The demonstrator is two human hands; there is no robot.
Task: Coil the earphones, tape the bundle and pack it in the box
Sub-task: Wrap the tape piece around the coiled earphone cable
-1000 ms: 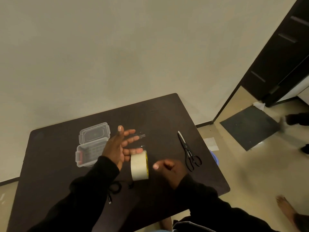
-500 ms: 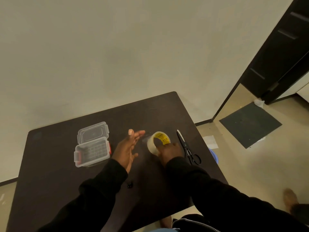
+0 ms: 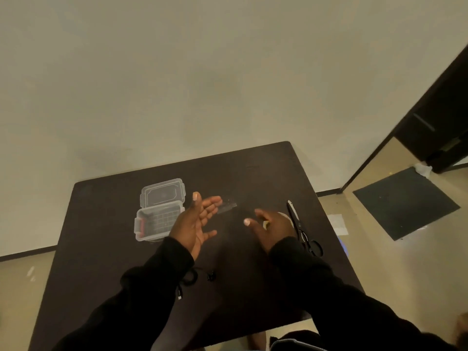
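Two hands above a dark table point(image 3: 106, 224), left hand point(image 3: 196, 221) spread with a clear tape strip point(image 3: 226, 207) on its fingertips, right hand point(image 3: 272, 225) loosely open, hiding the tape roll point(image 3: 283, 216), scissors point(image 3: 300, 228) beside it, open clear box point(image 3: 158, 220) behind left hand, coiled earphones point(image 3: 193, 277) near left sleeve.

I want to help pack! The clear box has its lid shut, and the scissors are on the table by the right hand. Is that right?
Not quite. The clear box has its lid open, flipped back, as the head view shows. The scissors do lie on the table by the right hand.

No readable text, labels or numbers — box, scissors, table all unmarked (frame blurred)
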